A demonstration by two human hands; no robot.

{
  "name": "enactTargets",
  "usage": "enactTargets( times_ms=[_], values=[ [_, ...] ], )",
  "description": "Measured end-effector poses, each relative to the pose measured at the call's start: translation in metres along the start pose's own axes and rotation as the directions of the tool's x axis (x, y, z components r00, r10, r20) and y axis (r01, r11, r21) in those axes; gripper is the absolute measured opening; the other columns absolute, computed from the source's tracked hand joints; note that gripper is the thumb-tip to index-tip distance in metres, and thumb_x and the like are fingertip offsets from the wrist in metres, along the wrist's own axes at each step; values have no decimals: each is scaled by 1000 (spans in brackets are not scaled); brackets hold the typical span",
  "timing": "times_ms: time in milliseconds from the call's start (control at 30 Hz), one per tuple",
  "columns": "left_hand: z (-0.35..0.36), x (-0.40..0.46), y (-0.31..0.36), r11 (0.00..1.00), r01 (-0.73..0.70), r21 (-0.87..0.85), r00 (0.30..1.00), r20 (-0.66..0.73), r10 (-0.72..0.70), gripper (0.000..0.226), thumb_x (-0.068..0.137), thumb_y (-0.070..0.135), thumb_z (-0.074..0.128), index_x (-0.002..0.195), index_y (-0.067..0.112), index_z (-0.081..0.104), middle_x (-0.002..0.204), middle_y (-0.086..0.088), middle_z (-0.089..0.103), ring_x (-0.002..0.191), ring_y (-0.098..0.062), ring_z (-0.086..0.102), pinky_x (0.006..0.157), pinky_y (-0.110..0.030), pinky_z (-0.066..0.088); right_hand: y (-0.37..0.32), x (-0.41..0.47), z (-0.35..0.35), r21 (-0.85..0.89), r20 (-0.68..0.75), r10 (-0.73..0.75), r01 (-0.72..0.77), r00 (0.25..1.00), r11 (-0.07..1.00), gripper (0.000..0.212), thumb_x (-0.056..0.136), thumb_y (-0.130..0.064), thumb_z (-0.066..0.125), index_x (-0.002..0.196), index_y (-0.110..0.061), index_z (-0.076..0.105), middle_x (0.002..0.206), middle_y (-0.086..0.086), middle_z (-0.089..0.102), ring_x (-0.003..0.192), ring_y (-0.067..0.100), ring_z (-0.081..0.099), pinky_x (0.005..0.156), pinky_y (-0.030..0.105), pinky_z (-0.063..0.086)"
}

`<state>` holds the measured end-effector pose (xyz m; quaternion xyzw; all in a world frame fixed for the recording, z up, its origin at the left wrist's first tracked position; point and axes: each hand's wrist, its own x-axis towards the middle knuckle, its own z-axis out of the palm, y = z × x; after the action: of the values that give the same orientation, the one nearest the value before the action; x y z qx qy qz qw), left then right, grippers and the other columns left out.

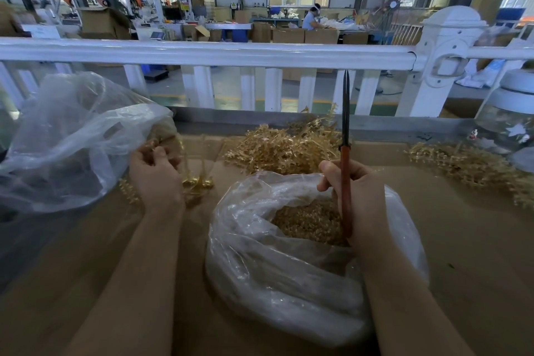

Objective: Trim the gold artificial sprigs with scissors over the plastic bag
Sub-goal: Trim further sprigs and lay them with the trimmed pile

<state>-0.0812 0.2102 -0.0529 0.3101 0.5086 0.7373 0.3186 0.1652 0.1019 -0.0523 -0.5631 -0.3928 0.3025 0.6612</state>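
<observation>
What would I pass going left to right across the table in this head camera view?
Large plastic bag → left hand holding gold sprigs → open plastic bag of gold trimmings → right hand holding scissors pointing up → loose pile of gold sprigs.

Gold sprigs (284,150) are glinting against the plain brown cardboard desk (476,240), and the clear plastic bag (283,283) is showing a heap of gold trimmings (306,224) inside. The scissors (345,153) are showing red-orange handles and dark blades, while the railing (202,52) behind is gleaming white.
</observation>
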Motion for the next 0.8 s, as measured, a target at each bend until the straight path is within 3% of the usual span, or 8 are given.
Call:
enactTargets(
  times_ms=[100, 167, 300, 400, 433, 567, 667, 800],
  values=[
    [-4, 5, -5, 940, -23, 340, 1000, -2, 25, 24, 101, 14, 51, 120, 1, 58, 117, -17, 64, 98, -23, 63, 85, -30, 48, 2, 0, 1, -150, -41, -61, 54, 997, 987, 17, 91, -25, 74, 75, -20, 71, 58, -7, 68, 53, 1, 63, 57, 13, 47],
    [-6, 4, -5, 859, -63, 509, 998, 7, 68, 31, 100, 17, 53, 126, 0, 57, 125, -19, 61, 116, -34, 56, 100, -40, 41, 5, 1, 2, -282, -44, -92, 76, 995, 957, 19, 88, -33, 76, 72, -25, 70, 62, -11, 70, 61, 7, 67, 63, 23, 51],
    [-1, -7, -2, 704, -79, 706, 992, -12, 123, 48, 95, 20, 61, 136, -1, 46, 140, -26, 47, 132, -42, 40, 112, -49, 28, 10, 0, 3, -492, -47, -150, 108, 988, 864, 27, 88, -49, 72, 68, -35, 60, 61, -18, 66, 66, 1, 63, 58, 20, 42],
    [3, -17, 6, 671, -51, 740, 980, -93, 177, 72, 90, 24, 69, 149, 6, 32, 150, -25, 34, 138, -43, 31, 114, -52, 24, 9, -2, 3, -584, -57, -197, 128, 979, 802, 30, 90, -58, 63, 69, -37, 56, 64, -39, 59, 66, -15, 57, 52, 11, 31],
    [3, -18, 7, 656, -107, 747, 969, -68, 236, 73, 89, 22, 69, 150, 8, 32, 151, -24, 33, 138, -42, 32, 114, -51, 24, 9, -3, 3, -604, -59, -209, 131, 976, 786, 29, 91, -59, 61, 72, -38, 56, 62, -39, 58, 65, -16, 56, 51, 9, 28],
    [8, -30, 3, 530, -576, 623, 811, 351, 468, 45, 89, 5, 65, 133, 5, 56, 130, -20, 55, 122, -35, 49, 103, -36, 33, 14, -1, 3, -660, -27, -259, 177, 966, 730, 22, 91, -60, 60, 81, -40, 57, 61, -24, 55, 63, -5, 53, 53, 14, 34],
    [19, -52, -1, 570, -703, 426, 688, 612, 391, 35, 94, 5, 61, 128, 9, 61, 120, -3, 60, 112, -22, 56, 94, -21, 34, 16, 0, 3, -688, -11, -253, 176, 967, 704, 27, 88, -64, 55, 80, -38, 56, 65, -20, 58, 66, -3, 54, 55, 19, 39],
    [27, -62, -19, 562, -733, 383, 556, 813, 171, 42, 98, 16, 56, 140, 17, 51, 142, -2, 51, 122, -10, 42, 103, -26, 31, 17, 0, 2, -712, -17, -267, 176, 964, 680, 27, 90, -63, 56, 81, -38, 55, 63, -22, 54, 62, -6, 50, 54, 14, 34]
  ],
)
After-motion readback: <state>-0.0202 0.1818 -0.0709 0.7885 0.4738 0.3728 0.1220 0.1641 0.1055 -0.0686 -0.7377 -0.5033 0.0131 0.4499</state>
